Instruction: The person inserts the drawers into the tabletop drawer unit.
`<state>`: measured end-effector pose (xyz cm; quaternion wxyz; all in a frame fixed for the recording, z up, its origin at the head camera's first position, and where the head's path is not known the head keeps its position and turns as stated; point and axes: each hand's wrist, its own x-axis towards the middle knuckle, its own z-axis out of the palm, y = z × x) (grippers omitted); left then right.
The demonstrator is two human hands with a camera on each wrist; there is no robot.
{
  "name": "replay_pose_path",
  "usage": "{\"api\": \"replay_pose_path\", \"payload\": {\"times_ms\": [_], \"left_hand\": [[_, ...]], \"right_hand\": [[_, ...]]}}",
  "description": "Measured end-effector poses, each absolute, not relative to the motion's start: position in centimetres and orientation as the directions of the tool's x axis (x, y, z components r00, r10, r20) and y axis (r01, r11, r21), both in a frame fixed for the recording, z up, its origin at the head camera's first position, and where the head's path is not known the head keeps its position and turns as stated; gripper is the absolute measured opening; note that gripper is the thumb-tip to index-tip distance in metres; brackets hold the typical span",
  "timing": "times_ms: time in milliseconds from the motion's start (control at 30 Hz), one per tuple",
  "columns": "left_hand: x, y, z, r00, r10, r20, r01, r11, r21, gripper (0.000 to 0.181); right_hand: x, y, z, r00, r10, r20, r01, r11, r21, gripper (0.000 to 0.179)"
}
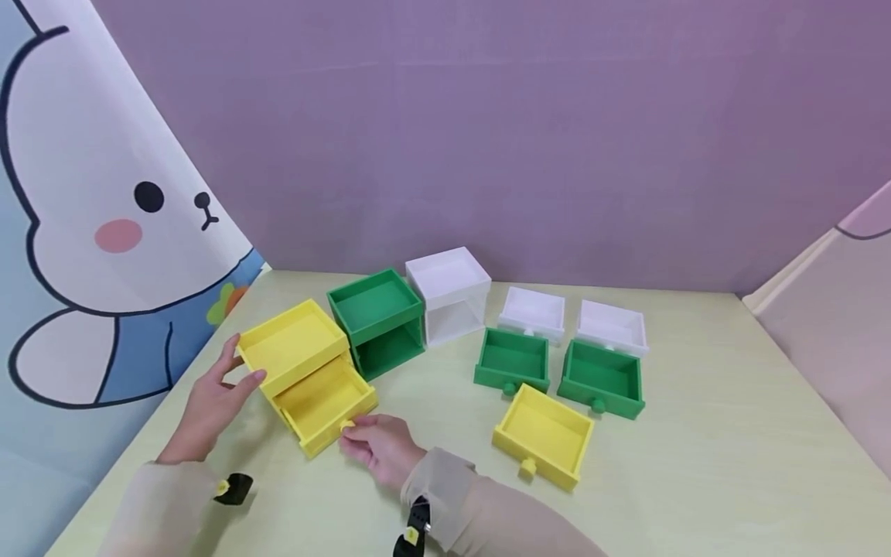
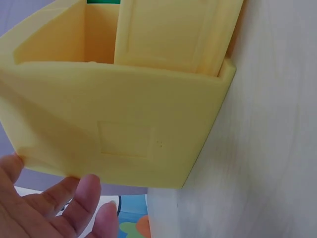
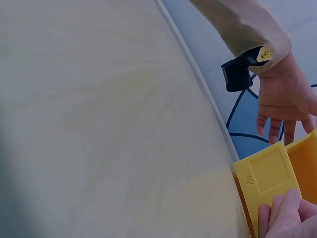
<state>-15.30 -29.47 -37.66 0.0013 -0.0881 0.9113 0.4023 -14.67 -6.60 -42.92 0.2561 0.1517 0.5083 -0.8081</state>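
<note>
A yellow drawer cabinet [image 1: 292, 340] stands turned at the left of the table, a yellow drawer [image 1: 327, 406] sticking well out of its lower slot. My right hand [image 1: 379, 445] pinches the round knob on that drawer's front between thumb and fingers. At the cabinet's left side, my left hand [image 1: 216, 394] touches the wall, thumb near the front corner and fingers toward the rear edge. Its fingertips [image 2: 88, 184] lie at the edge of the cabinet wall [image 2: 124, 119] in the left wrist view. The upper slot shows open above the drawer.
Beside the yellow cabinet stand a green cabinet [image 1: 376, 305] and a white one [image 1: 448, 278]. To the right lie two white drawers [image 1: 532, 309], two green drawers [image 1: 511, 360] and another yellow drawer [image 1: 546, 433]. A purple cloth [image 1: 487, 139] hangs behind the table.
</note>
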Motion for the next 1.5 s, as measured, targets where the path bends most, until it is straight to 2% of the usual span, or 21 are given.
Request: {"api": "replay_pose_path", "payload": {"times_ms": [400,900,1167,1500], "left_hand": [[-15.1,-29.1,-37.3,-0.98,-0.168,-0.11,-0.191,0.613,0.766,0.082],[-14.7,-29.2,-37.6,-0.985,-0.154,-0.079,-0.156,0.596,0.788,0.081],[-15.2,-28.8,-37.7,-0.985,-0.148,-0.091,-0.161,0.585,0.795,0.081],[-14.9,-29.2,-37.5,-0.983,-0.161,-0.086,-0.166,0.596,0.786,0.079]], "right_hand": [[-15.6,-7.7,-42.6,-0.842,-0.217,-0.494,0.539,-0.337,-0.772,0.026],[-16.5,-9.6,-42.4,-0.877,-0.165,-0.452,0.481,-0.297,-0.825,0.022],[-17.0,-10.5,-42.6,-0.91,-0.134,-0.391,0.413,-0.354,-0.839,0.018],[-17.2,-11.2,-42.3,-0.892,-0.142,-0.43,0.452,-0.352,-0.82,0.019]]}}
